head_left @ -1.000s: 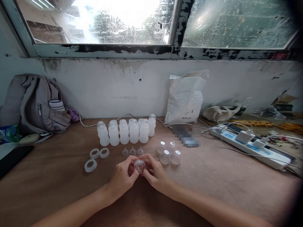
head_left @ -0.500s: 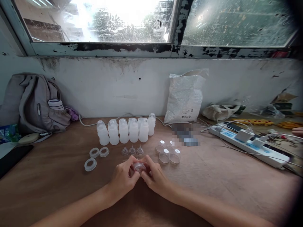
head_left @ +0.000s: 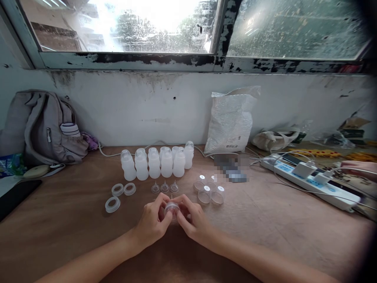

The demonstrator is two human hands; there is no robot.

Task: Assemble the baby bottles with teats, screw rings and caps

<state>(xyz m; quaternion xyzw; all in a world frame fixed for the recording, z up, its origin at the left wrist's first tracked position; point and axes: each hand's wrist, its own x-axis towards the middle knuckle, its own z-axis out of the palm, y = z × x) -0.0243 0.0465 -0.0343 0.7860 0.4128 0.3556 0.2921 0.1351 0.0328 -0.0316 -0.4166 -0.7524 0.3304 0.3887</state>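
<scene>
Between my left hand point(head_left: 154, 219) and my right hand point(head_left: 193, 218), the fingers of both are closed on a clear round plastic piece point(head_left: 172, 208) with a thin tip at its top. Just beyond it stand three clear pointed nipples point(head_left: 165, 187). White rings point(head_left: 112, 204) lie to the left of my hands. Several clear cups with white discs point(head_left: 204, 196) sit to the right. Behind these, several frosted white bottles point(head_left: 154, 165) stand upright in a cluster.
A grey backpack point(head_left: 44, 125) leans at the left wall. A white plastic bag point(head_left: 229, 122) stands at the back. On the right lies a power strip point(head_left: 338, 194) with cables, and another person's hand point(head_left: 359, 167) is beyond it. A black flat object point(head_left: 17, 198) lies left.
My fingers have shifted slightly around the clear piece, which now shows its underside a little differently. The other person's hand has come further into view at the right.
</scene>
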